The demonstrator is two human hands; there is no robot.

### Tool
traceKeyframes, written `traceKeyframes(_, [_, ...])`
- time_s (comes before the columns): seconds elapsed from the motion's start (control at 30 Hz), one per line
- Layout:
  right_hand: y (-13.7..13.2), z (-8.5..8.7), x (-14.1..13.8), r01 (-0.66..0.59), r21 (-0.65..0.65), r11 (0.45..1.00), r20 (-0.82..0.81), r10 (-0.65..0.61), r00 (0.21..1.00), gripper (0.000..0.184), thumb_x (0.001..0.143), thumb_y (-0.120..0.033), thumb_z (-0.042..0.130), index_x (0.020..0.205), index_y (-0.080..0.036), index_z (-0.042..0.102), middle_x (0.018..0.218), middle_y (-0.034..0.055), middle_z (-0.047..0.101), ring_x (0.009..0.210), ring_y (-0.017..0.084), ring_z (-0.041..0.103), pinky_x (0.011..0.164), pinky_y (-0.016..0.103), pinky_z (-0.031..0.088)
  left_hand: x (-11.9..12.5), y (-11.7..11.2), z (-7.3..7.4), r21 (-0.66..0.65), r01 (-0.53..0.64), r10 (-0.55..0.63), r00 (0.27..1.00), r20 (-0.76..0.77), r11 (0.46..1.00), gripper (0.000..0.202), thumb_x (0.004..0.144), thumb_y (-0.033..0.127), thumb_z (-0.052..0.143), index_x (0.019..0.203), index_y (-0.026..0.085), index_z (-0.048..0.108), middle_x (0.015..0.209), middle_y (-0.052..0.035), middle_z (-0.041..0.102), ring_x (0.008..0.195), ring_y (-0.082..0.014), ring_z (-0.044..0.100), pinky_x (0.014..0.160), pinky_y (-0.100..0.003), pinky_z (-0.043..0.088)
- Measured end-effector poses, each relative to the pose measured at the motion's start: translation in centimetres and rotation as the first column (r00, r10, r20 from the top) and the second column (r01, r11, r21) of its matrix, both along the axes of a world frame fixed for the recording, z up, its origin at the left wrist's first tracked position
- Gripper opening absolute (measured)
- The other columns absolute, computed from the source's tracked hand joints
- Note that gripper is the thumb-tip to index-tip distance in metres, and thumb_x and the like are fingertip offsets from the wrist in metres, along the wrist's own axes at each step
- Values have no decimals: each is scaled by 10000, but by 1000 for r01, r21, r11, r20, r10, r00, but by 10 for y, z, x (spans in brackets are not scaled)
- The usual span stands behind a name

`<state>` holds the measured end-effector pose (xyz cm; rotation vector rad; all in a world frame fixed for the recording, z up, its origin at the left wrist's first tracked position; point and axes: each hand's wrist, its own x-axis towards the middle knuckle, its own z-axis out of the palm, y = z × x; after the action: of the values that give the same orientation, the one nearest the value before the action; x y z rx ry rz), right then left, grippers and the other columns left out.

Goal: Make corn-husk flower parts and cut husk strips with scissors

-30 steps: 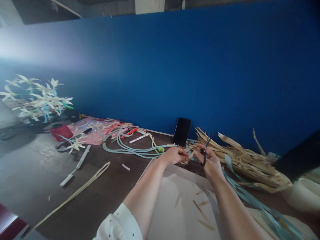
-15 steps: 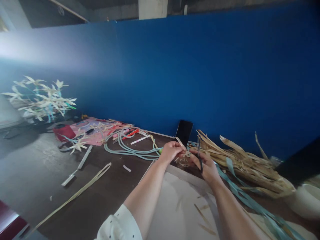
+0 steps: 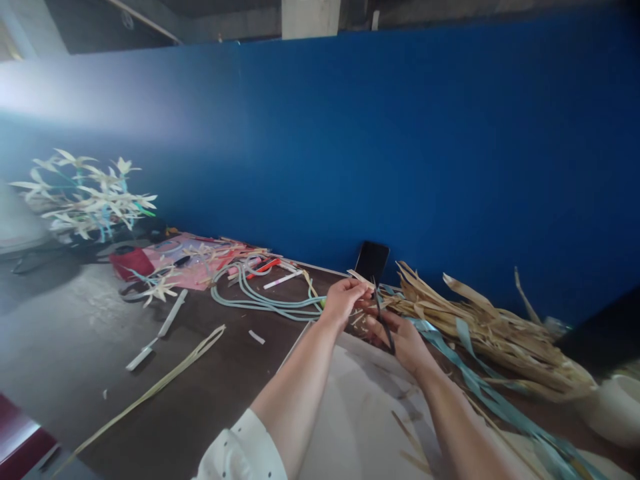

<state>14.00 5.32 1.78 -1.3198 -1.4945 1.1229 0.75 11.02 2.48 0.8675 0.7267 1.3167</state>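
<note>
My left hand [image 3: 343,300] is closed on a short pale strip of dried husk [image 3: 361,279], pinched between thumb and fingers. Just right of it, my right hand [image 3: 395,337] grips dark scissors [image 3: 383,317], whose blades point up beside the strip's end. Whether the blades touch the strip I cannot make out. Small pale clippings [image 3: 358,319] lie under the hands. Behind them a black phone [image 3: 373,260] leans on the blue partition. A pile of dried husks [image 3: 480,327] lies right of my right hand, with pale blue ribbons [image 3: 485,393] along its near side.
Looped blue-grey cords [image 3: 250,297], a white pen [image 3: 283,279] and a pink sheet [image 3: 193,279] lie left of my hands. Husk flowers [image 3: 95,193] stand at far left. A white board [image 3: 350,413] is under my forearms; a white cup [image 3: 617,407] stands at right.
My right hand with the scissors has moved left, closer to my left hand, and the blades are now at the strip's end. The view has shifted slightly.
</note>
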Motion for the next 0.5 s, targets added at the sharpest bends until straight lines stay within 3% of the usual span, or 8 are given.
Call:
traceKeyframes(0.3, [1,-3,3,-2,-25,1000,-34,1,999,584,652,-481,710,1099,-111,651,554,6,599,497,133,486,478,254,367,2,4,-6,34,36,-32,994,-100,999,158,662,266,687,694,115,651,673,-40,635,554,-90,546,533,-208,435])
traceKeyframes(0.5, [1,-6,6,-25,-18,1000,-21,24,999,550,709,-526,656,1087,-127,656,555,14,607,469,122,468,471,255,365,0,5,-6,34,69,-65,992,-106,997,179,656,279,703,688,113,646,639,-34,623,538,-89,543,550,-217,437])
